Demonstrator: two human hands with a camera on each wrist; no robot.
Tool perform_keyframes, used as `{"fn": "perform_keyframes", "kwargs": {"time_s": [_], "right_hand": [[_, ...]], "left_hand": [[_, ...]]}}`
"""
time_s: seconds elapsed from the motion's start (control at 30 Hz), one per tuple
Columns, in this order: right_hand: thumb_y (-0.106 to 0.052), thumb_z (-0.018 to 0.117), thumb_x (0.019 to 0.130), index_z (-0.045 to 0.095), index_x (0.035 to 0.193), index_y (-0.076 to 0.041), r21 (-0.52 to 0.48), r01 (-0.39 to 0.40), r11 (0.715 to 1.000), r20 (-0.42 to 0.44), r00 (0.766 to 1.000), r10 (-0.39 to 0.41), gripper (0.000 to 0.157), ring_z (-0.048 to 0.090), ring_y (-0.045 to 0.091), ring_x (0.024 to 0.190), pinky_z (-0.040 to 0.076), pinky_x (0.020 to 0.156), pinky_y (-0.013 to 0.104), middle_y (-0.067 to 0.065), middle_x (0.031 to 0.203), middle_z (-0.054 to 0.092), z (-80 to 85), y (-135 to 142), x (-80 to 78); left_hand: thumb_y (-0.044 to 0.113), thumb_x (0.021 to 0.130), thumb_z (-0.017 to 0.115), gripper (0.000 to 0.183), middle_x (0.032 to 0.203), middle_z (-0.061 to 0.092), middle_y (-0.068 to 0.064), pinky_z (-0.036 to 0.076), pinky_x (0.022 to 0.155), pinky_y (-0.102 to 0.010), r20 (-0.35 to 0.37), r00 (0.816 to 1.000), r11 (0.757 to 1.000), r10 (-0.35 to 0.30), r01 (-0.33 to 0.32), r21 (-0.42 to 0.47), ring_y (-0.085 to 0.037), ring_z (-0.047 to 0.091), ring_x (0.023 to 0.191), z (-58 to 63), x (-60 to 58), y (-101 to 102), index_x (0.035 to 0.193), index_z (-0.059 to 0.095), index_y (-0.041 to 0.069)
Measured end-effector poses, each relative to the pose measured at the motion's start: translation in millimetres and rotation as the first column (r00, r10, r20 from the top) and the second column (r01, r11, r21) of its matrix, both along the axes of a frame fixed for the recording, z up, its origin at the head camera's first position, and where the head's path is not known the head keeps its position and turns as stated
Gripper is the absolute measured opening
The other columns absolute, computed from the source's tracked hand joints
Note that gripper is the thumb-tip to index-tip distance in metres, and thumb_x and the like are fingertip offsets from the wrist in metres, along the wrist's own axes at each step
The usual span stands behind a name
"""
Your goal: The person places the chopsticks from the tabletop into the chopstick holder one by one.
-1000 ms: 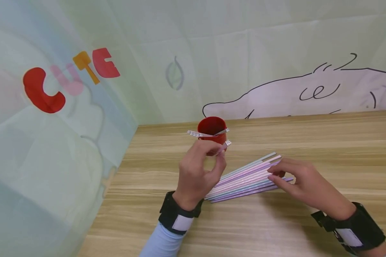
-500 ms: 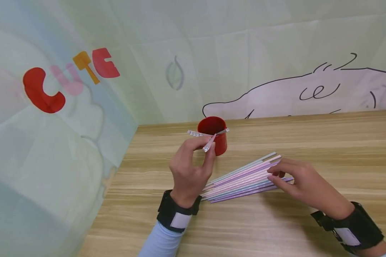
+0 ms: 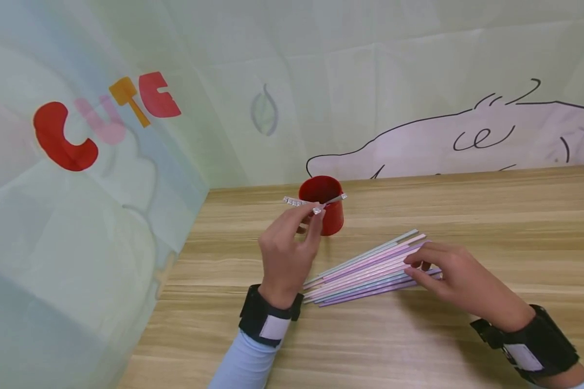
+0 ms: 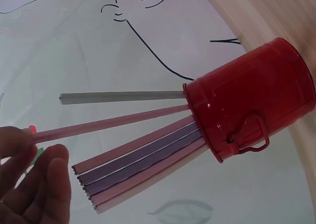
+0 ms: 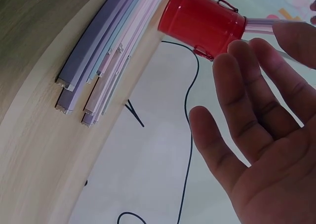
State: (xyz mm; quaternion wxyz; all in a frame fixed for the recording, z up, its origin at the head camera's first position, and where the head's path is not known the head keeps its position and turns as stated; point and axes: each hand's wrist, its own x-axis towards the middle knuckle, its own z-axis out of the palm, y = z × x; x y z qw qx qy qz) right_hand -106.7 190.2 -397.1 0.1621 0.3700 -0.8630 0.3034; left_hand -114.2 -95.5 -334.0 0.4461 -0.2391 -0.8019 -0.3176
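Observation:
My left hand [image 3: 287,248] pinches a thin pink stick [image 4: 108,124] by its upper end, between thumb and fingertips. The stick's lower end is at the mouth of a small red metal bucket [image 3: 333,219]. Inside that bucket lean several pastel sticks with shiny tips: a grey-green one [image 4: 121,97] to one side and a row of pink and purple ones [image 4: 143,152] to the other. My right hand [image 3: 457,275] hovers, fingers loosely bent and holding nothing, at the right end of a spread of loose pastel sticks [image 3: 370,270].
The loose sticks lie slanted on the wood-grain table [image 3: 214,335], in front of the bucket. Side handles [image 4: 256,140] stick out from the bucket. Behind the table hangs a printed cloth backdrop [image 3: 394,70], close to the bucket.
My left hand has moved left, then slightly up toward the bucket, and the pink stick has swung round so that it points into the mouth. My right hand stays nearly still.

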Motion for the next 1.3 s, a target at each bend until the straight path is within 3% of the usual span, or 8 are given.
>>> {"fn": "perform_keyframes", "kwargs": {"time_s": [0.13,0.23,0.5,0.7,0.93,1.3], "right_hand": [[-0.016,0.073,0.077,0.068,0.09,-0.02,0.009,0.002,1.0,-0.004,1.0,-0.002,0.015,0.052,-0.003,0.073,0.051,0.053,0.026,-0.015,0.083,0.06,-0.6,0.3,-0.7],[-0.015,0.073,0.077,0.068,0.09,-0.019,0.015,0.005,1.0,0.0,1.0,-0.005,0.015,0.052,-0.002,0.073,0.052,0.054,0.027,-0.015,0.082,0.06,-0.9,0.7,-1.0],[-0.014,0.073,0.076,0.068,0.087,-0.014,0.102,0.067,0.993,0.021,0.997,-0.069,0.012,0.053,0.003,0.067,0.052,0.054,0.029,-0.009,0.079,0.061,-3.0,3.3,-0.3],[-0.014,0.074,0.075,0.068,0.084,-0.011,0.202,0.118,0.972,0.087,0.987,-0.138,0.011,0.053,0.005,0.065,0.051,0.053,0.028,-0.007,0.075,0.061,-4.1,5.1,-1.1],[-0.013,0.075,0.073,0.068,0.079,-0.011,0.24,0.131,0.962,0.154,0.973,-0.171,0.009,0.053,0.006,0.064,0.051,0.054,0.029,-0.006,0.072,0.06,-8.6,8.6,-2.8],[-0.012,0.076,0.071,0.069,0.079,-0.01,0.331,0.144,0.932,0.226,0.947,-0.227,0.01,0.052,0.01,0.065,0.05,0.057,0.035,-0.004,0.072,0.059,-18.7,16.7,-4.8]], "left_hand": [[0.027,0.088,0.063,0.029,0.083,0.068,-0.006,0.052,0.053,-0.026,0.053,0.994,0.994,0.097,-0.094,-0.051,-0.012,0.056,0.065,-1.1,0.2,-2.0,0.109,0.067,0.007],[0.027,0.088,0.064,0.033,0.082,0.069,-0.006,0.05,0.051,-0.025,0.051,0.991,0.991,0.124,-0.12,-0.064,-0.011,0.054,0.062,-0.5,0.9,-2.3,0.113,0.065,0.007],[0.023,0.086,0.066,0.029,0.079,0.067,-0.006,0.049,0.048,-0.024,0.014,0.998,0.997,0.068,-0.068,-0.048,-0.01,0.052,0.059,4.5,3.7,0.2,0.11,0.065,0.006],[0.022,0.086,0.063,0.025,0.081,0.068,-0.005,0.05,0.05,-0.025,-0.011,0.999,0.995,0.045,-0.045,-0.085,-0.011,0.055,0.062,6.3,7.0,2.6,0.105,0.066,0.006],[0.023,0.086,0.061,0.024,0.078,0.068,-0.005,0.049,0.049,-0.024,-0.014,1.0,0.991,0.022,-0.023,-0.134,-0.013,0.056,0.061,6.5,9.4,6.0,0.1,0.068,0.005],[0.025,0.084,0.062,0.023,0.076,0.067,-0.002,0.049,0.052,-0.02,0.012,0.999,0.957,-0.032,0.034,-0.289,-0.008,0.054,0.061,2.4,12.0,12.8,0.098,0.068,0.008]]}}
